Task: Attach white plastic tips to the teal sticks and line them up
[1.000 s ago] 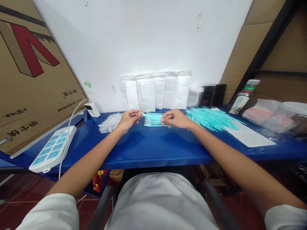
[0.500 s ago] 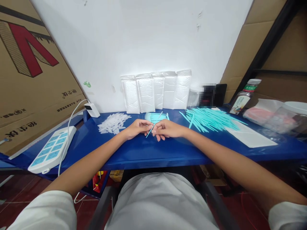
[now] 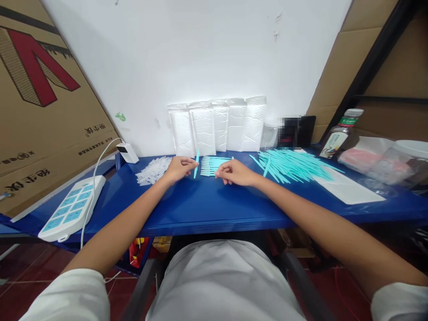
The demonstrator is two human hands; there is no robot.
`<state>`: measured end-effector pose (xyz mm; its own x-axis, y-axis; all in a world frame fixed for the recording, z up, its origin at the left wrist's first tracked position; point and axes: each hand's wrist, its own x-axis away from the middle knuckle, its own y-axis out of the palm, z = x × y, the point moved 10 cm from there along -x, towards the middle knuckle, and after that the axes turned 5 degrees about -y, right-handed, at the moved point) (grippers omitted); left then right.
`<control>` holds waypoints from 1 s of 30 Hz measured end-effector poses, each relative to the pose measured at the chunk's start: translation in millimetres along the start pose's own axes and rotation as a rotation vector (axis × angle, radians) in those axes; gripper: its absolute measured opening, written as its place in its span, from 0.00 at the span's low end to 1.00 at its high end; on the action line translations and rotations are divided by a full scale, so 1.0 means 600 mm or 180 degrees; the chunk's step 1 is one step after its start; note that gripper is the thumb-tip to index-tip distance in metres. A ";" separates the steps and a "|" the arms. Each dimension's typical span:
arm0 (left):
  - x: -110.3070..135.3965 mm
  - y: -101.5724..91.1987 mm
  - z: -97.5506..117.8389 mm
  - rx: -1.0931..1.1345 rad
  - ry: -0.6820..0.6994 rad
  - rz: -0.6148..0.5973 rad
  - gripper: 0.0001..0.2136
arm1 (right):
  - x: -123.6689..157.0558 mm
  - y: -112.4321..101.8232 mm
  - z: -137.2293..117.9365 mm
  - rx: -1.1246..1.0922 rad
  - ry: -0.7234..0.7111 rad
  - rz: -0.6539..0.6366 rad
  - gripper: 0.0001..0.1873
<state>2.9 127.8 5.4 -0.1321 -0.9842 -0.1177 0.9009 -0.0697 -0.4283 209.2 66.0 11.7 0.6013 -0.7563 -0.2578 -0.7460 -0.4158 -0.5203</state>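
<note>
A slim turquoise stick [image 3: 196, 166], which looks like an eyebrow razor, stands nearly upright in the pinch of my left hand [image 3: 179, 170]. Just right of it, a neat row of the same razors [image 3: 209, 166] lies on the blue table [image 3: 214, 205], their pale ends to the left. My right hand [image 3: 236, 173] hovers over the right part of this row, fingers curled together; whether anything is between them cannot be seen. Behind my left hand is a heap of translucent plastic covers [image 3: 152, 171]. To the right spreads a large loose pile of turquoise razors [image 3: 290, 165].
White padded envelopes [image 3: 217, 127] lean on the wall. A power strip [image 3: 73, 207] with a cable and a white plug [image 3: 127, 153] are at the left. On the right are a white sheet [image 3: 354, 189], a bottle [image 3: 341, 133], a clear jar [image 3: 269, 135] and plastic bags.
My hands, together on one razor before, have moved apart. My left hand has carried that razor leftward and turned it more upright; my right hand has let go and shifted slightly right.
</note>
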 end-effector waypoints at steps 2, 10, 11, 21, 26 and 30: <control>-0.012 -0.017 -0.018 -0.0415 -0.0019 0.0098 0.22 | -0.001 -0.017 0.010 0.0151 0.0058 0.0136 0.25; -0.019 -0.007 -0.006 -0.1390 0.0313 0.0352 0.15 | 0.003 -0.074 0.049 0.0312 0.0293 0.0580 0.24; -0.018 -0.003 -0.002 -0.1430 0.0367 0.0359 0.14 | 0.003 -0.077 0.051 0.0321 0.0309 0.0598 0.24; -0.011 0.019 0.017 -0.2091 0.0962 -0.0139 0.19 | 0.012 -0.158 0.044 0.1845 0.0144 0.1149 0.20; -0.004 0.026 0.019 -0.2317 0.1121 -0.0417 0.23 | 0.065 -0.278 0.060 0.3158 0.0996 0.1749 0.17; -0.002 0.031 0.017 -0.2443 0.1178 -0.0307 0.23 | 0.113 -0.344 0.107 0.3450 0.1923 0.1573 0.19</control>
<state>24.3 125.8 6.6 -0.4403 -0.8540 -0.2771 0.3671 0.1105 -0.9236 422.4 132.8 49.0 -0.0946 -0.9307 -0.3534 -0.0754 0.3607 -0.9296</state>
